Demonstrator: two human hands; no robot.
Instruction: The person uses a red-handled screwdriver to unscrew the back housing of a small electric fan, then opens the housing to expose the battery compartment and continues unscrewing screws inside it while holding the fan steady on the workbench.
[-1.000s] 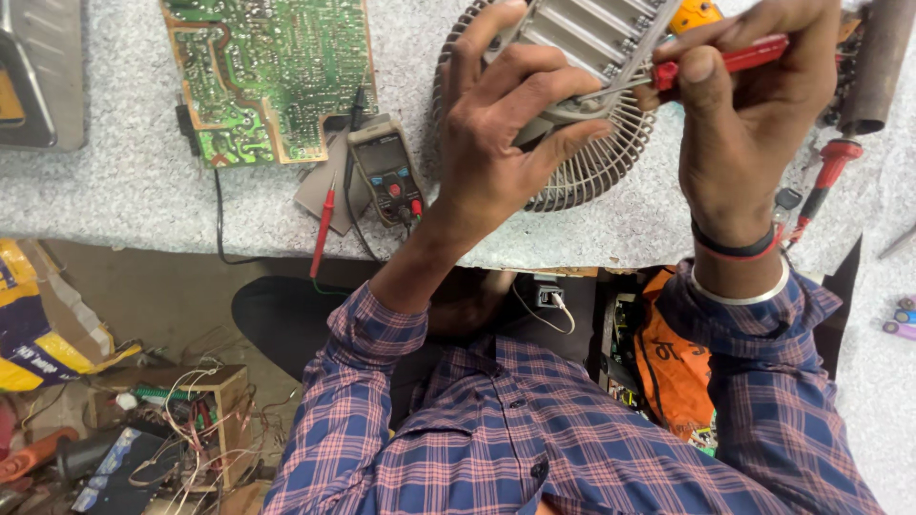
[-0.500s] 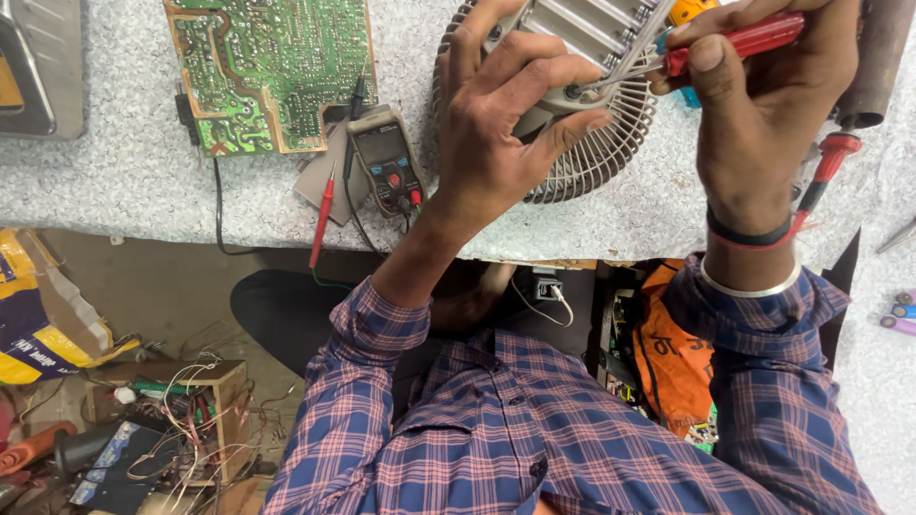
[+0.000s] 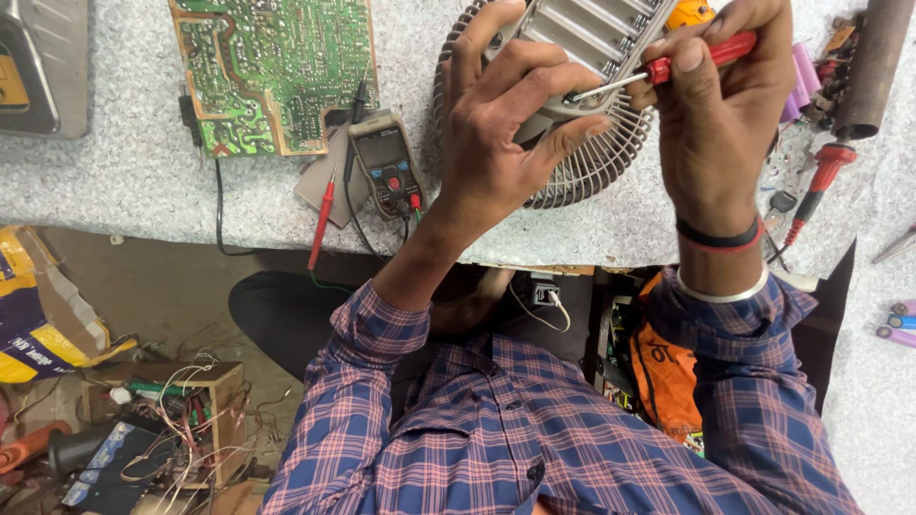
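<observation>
A round grey fan unit with a slotted grille (image 3: 592, 162) and a ribbed light-grey centre block (image 3: 592, 29) lies on the speckled worktop (image 3: 124, 181). My left hand (image 3: 506, 114) grips the centre block, fingers spread over its top and thumb under its edge. My right hand (image 3: 725, 105) holds a red-handled screwdriver (image 3: 668, 65), its metal tip pressed against the block beside my left fingers. A black band and a silver bangle sit on my right wrist.
A green circuit board (image 3: 272, 72) lies at the top left. Beside it sits a multimeter (image 3: 386, 162) with a red probe (image 3: 322, 215). A red-handled tool (image 3: 816, 186) and a dark tube (image 3: 873, 62) lie at the right. Wires and boxes clutter the floor (image 3: 143, 429).
The view has shifted slightly; the screwdriver tip stays on the centre block while my right hand has tilted a little. My left hand keeps its grip.
</observation>
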